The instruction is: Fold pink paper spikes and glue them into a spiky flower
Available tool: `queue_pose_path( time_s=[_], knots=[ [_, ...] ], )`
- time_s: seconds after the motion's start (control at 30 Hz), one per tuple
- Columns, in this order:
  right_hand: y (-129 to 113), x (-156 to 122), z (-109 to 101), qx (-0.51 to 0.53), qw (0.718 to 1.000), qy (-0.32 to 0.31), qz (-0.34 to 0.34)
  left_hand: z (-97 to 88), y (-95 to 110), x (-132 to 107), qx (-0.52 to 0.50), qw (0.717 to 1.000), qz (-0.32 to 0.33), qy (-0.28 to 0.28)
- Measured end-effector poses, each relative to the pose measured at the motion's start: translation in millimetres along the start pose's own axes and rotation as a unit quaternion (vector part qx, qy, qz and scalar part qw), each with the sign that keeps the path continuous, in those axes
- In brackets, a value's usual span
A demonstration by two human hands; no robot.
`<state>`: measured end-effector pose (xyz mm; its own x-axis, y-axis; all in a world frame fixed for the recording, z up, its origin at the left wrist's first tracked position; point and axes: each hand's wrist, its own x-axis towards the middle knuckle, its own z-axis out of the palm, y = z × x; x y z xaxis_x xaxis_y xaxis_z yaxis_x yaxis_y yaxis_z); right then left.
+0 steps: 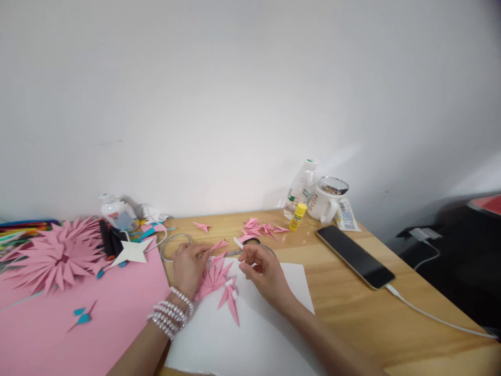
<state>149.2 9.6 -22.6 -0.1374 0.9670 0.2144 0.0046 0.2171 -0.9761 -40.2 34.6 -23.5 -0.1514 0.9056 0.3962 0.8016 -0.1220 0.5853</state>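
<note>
My left hand (191,266), with pearl bracelets at the wrist, pinches a small pointed piece of folded pink paper (220,244). Close by on the right, my right hand (264,274) is closed, with a narrow white strip (238,243) at its fingertips. Beneath the hands, a fan of folded pink points (213,278) lies on a white sheet (270,334), partly covered by my left hand. Beside the fan are pink folded pieces (230,303) with small white bits on them. Scissors (252,241) lie behind my right hand, mostly hidden.
A yellow glue stick (298,217), clear bottle (300,189) and white mug (325,201) stand near the wall. More pink pieces (258,228) lie behind the hands. A phone (355,257) with a cable is right; a large pink paper flower (62,256) is left on pink paper (129,313).
</note>
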Motion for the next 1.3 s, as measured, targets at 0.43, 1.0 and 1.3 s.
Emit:
queue_pose_path(
  time_s=[0.43,1.0,1.3],
  knots=[
    [5,-1,0,-0.009,0.999,0.028,-0.025,-8.3,9,1,-0.071,0.997,-0.020,0.007],
    [0,-1,3,0.145,0.988,0.058,0.011,-15.1,55,-28,-0.353,0.899,-0.097,-0.241],
    [0,-3,4,0.149,0.988,0.012,0.035,-14.4,57,-29,-0.374,0.900,-0.183,-0.129]
  ],
)
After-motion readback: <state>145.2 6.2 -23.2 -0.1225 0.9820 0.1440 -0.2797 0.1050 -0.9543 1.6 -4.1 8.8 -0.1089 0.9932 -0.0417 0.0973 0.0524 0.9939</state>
